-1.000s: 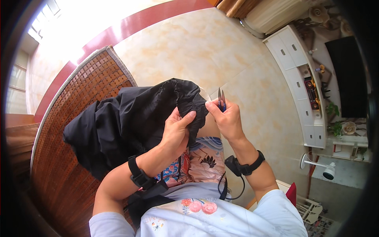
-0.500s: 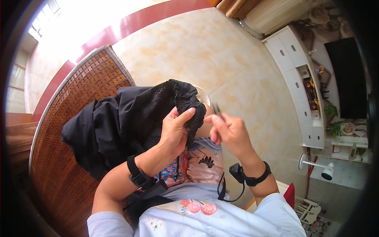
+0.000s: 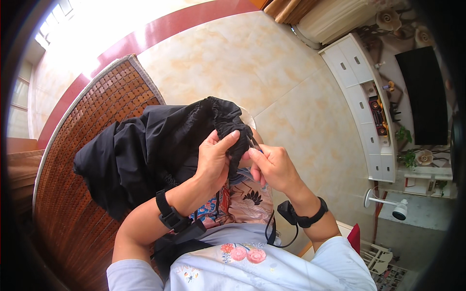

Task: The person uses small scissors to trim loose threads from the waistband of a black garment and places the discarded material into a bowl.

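A piece of black cloth point(image 3: 141, 150) with a gathered, elastic-looking edge lies over my lap and onto the woven mat. My left hand point(image 3: 214, 157) is closed on that bunched edge, thumb on top and fingers tucked beneath. Pinched in my right hand point(image 3: 275, 165) is a small dark tool point(image 3: 252, 141) with slim prongs, perhaps snips or tweezers; its exact kind is hard to make out. Its tip meets the right side of the gathered edge, close to my left thumb. Part of the tool is hidden by my fingers.
The brown woven mat point(image 3: 116, 87) covers a seat on my left. Pale tiled floor point(image 3: 301, 106) stretches ahead. Along the right stands a white cabinet point(image 3: 361, 104) below a black screen point(image 3: 422, 97). A white camera-like device point(image 3: 399, 209) sits at the lower right.
My right hand has moved slightly left with the tool, from beside the cloth to its gathered edge. My left hand keeps its hold in nearly the same place.
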Demonstrator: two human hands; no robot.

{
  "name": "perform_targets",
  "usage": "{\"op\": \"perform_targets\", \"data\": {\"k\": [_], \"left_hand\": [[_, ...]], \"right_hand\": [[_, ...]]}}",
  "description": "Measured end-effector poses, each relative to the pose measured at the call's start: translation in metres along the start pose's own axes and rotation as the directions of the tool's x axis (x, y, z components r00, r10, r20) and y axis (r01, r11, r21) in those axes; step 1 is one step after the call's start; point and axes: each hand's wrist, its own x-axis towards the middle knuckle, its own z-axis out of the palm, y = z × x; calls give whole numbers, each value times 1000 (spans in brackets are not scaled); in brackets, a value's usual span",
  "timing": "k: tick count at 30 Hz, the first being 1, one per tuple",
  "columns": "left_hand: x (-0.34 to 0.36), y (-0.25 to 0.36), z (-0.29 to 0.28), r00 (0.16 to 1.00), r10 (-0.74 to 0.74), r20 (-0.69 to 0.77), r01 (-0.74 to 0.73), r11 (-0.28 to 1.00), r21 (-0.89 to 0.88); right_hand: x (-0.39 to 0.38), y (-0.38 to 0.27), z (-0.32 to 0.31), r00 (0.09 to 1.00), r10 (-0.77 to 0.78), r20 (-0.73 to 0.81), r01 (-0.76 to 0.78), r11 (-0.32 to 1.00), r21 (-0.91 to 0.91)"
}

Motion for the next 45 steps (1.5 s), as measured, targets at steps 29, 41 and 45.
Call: {"op": "perform_targets", "data": {"k": [29,41,45], "left_hand": [[2,-9,-8,999,18,32,-18,1000,6],[14,-2,-4,992,-75,-101,78,996,31],[8,-3,3,996,-22,-85,22,1000,-10]], "right_hand": [[45,29,-3,900,-283,-331,323,944,70],[19,17,-13,974,-97,-204,154,946,285],[0,7,-3,1000,0,29,-3,992,125]]}}
